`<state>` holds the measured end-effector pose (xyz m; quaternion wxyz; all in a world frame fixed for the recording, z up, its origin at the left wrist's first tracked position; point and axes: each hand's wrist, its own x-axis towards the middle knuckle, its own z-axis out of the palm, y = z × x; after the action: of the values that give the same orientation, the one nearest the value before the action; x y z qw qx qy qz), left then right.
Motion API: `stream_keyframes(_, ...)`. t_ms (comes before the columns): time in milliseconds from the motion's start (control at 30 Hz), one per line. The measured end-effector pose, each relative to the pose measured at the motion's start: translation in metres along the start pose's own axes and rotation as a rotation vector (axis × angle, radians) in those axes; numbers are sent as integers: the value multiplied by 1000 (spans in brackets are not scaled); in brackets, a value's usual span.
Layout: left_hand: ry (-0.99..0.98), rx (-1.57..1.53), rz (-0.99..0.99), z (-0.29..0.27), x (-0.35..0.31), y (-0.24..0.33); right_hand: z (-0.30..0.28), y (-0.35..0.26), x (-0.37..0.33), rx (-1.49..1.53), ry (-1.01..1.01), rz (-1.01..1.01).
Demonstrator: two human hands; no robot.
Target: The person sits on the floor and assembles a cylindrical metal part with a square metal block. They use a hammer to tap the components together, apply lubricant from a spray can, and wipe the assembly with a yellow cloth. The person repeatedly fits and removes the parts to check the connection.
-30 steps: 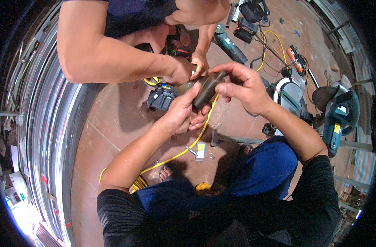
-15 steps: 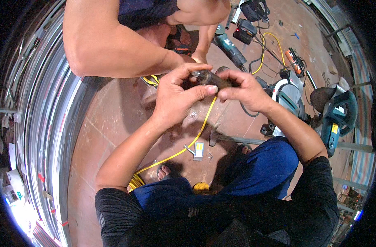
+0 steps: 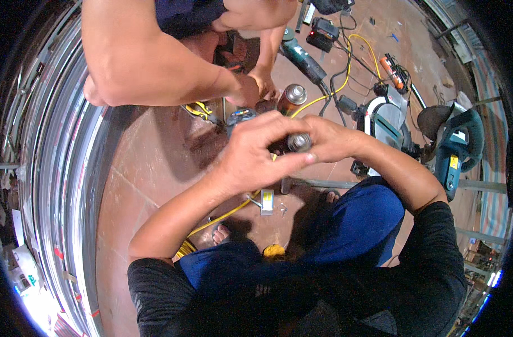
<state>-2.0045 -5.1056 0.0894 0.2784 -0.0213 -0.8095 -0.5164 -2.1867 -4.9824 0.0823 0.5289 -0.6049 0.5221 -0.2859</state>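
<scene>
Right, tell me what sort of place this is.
Probably a metalworking or fabrication workshop: long, shiny, metal-looking profiles lie along the left, a teal grinder-like power tool lies on the tiled floor, and what looks like a mitre saw stands to the right.

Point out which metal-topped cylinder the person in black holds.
The nearer cylinder, between left hand and right hand; the other cylinder is beyond both.
</scene>
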Motion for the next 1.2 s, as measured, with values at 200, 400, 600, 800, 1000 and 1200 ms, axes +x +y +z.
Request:
stream_keyframes(200, -107, 64, 164, 36, -16, -7, 19, 7, -12, 8, -267, -12)
stream_keyframes(400, -200, -139, -52, 51, -15, -16, 16, 6, -19, -61, -343, 81)
stream_keyframes(600, -104, 66, 178, 45, -15, -27, -18, -9, -28, -580, -198, 246)
stream_keyframes(800, -234, -1, -13, 57, -38, -49, -39, -69, -49, -914, 362, 124)
stream_keyframes(1000, -285, -127, -256, 78, -60, -55, -19, -44, -17, -1040, -44, 378)
stream_keyframes(1200, -186, -381, -756, 71, -52, -45, -25, -30, -24, -519, 343, 17)
